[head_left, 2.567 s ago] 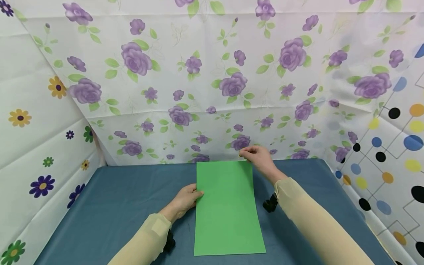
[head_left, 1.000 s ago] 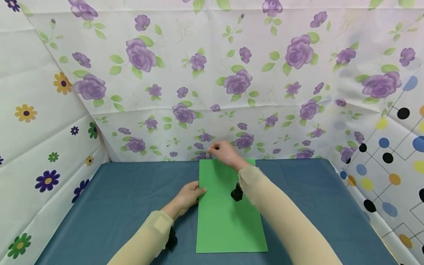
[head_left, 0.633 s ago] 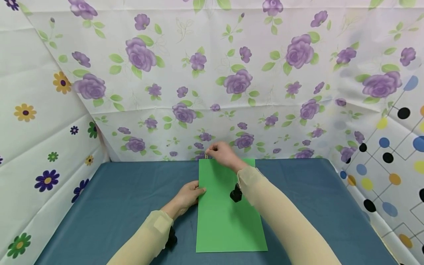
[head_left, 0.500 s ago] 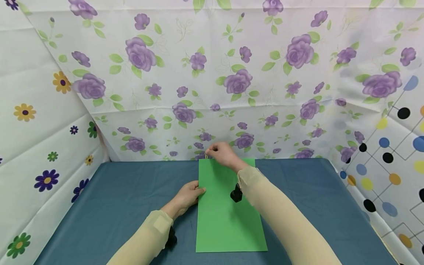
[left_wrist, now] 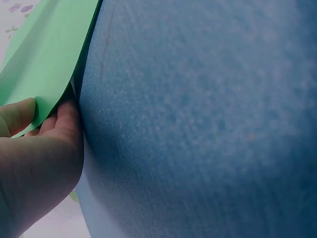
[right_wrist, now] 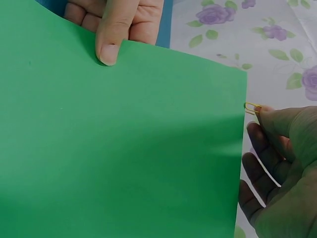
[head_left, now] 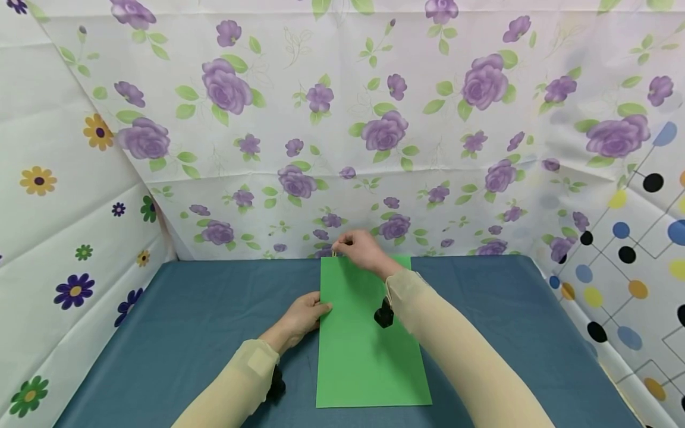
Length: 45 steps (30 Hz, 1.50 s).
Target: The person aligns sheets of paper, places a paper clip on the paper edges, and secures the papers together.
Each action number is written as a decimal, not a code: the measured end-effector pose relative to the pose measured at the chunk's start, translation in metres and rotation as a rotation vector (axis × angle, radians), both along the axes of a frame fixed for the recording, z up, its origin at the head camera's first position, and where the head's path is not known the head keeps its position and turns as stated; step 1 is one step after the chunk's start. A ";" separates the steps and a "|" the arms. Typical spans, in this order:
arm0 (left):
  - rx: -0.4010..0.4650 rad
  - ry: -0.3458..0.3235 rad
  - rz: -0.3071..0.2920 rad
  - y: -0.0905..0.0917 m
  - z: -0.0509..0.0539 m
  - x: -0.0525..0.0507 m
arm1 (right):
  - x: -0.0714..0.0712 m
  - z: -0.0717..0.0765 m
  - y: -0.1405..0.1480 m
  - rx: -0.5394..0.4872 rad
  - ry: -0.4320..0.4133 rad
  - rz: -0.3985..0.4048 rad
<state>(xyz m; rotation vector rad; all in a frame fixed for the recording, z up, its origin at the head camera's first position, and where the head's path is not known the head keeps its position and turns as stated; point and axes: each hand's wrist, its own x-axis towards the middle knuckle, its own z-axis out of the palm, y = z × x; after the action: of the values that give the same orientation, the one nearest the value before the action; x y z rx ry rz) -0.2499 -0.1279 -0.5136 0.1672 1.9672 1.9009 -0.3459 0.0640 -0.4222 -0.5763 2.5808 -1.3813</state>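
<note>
A long sheet of green paper (head_left: 369,362) lies lengthwise in front of me, with its far end at the back edge of the table. My left hand (head_left: 301,316) grips its left edge, thumb on top and fingers underneath, and the left wrist view shows the paper (left_wrist: 54,54) bent up there. At the far left corner my right hand (head_left: 363,249) pinches a small yellow paper clip (right_wrist: 252,106) between thumb and index finger. In the right wrist view the clip's end meets the paper's far edge; whether it grips the paper I cannot tell.
A blue cloth (head_left: 214,333) covers the table. Behind it hangs a white curtain (head_left: 342,148) with purple flowers. Patterned cloths also hang at the left (head_left: 53,238) and right (head_left: 631,255) sides.
Over the sheet's far edge, my right hand has moved left with the paper clip, from the right corner to the left one, then down slightly onto the edge. My left hand keeps its grip.
</note>
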 end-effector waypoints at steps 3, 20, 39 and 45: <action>-0.001 -0.002 0.001 0.000 0.000 0.000 | 0.002 0.001 0.000 0.002 -0.003 -0.006; -0.005 -0.004 0.012 0.000 -0.001 -0.001 | 0.003 -0.003 -0.003 0.032 0.030 -0.007; -0.013 -0.008 0.012 0.000 -0.001 -0.002 | 0.005 -0.008 0.002 0.046 0.021 -0.013; -0.010 -0.009 0.014 0.000 -0.002 -0.002 | 0.005 -0.013 0.013 0.082 0.056 0.040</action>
<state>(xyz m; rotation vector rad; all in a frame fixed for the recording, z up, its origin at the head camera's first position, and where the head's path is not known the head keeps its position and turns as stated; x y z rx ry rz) -0.2522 -0.1276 -0.5152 0.1423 1.9761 1.8968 -0.3405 0.0765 -0.4352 -0.6584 2.6399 -1.2575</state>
